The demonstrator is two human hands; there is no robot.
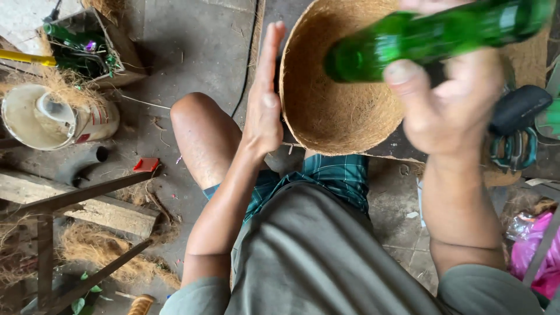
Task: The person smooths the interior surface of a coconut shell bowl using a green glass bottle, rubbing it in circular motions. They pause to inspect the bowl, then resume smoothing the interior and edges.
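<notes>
One camera only, worn on the head, looking steeply down past the chest and lap to the concrete floor (198, 41). It sits close: the coir bowl (332, 111) fills the upper middle of the frame. Left of the bowl the view reaches a bucket (52, 119); right of it, the frame edge cuts off a pink bag (534, 256).

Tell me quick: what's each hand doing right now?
Left hand: open, flat against the outer rim of the coir bowl, holding nothing.
Right hand: closed around the green glass bottle, over the bowl.
</notes>
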